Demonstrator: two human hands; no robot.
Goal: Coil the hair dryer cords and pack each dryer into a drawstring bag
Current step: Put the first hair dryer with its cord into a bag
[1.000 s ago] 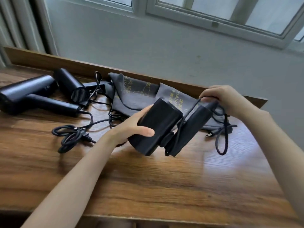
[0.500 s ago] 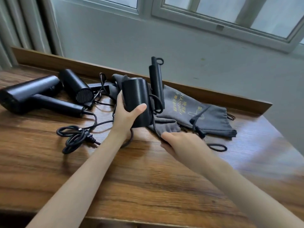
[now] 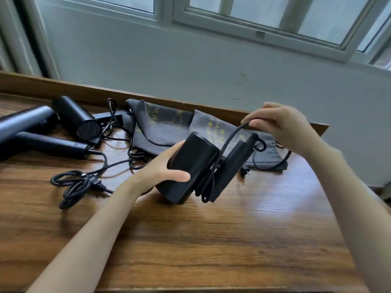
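Observation:
My left hand (image 3: 164, 168) grips the barrel of a black folded hair dryer (image 3: 190, 168), tilted just above the wooden table (image 3: 190, 240). Its handle (image 3: 232, 166) points up to the right, with several turns of cord around the fold. My right hand (image 3: 281, 125) pinches that dryer's cord (image 3: 232, 136) above the handle; the rest of the cord loops down to the right over a grey drawstring bag (image 3: 266, 142). A second grey bag (image 3: 160, 125) lies to its left.
Two more black hair dryers lie at the far left: a large one (image 3: 27, 132) and a smaller one (image 3: 76, 119). A loose cord with plug (image 3: 78, 182) is bunched in front of them. A raised wooden lip (image 3: 84, 92) runs along the table's back edge.
The dryer has come down from upright near the bags to a tilt over the table's middle. My right hand rose from the table, lifting the cord up over the handle.

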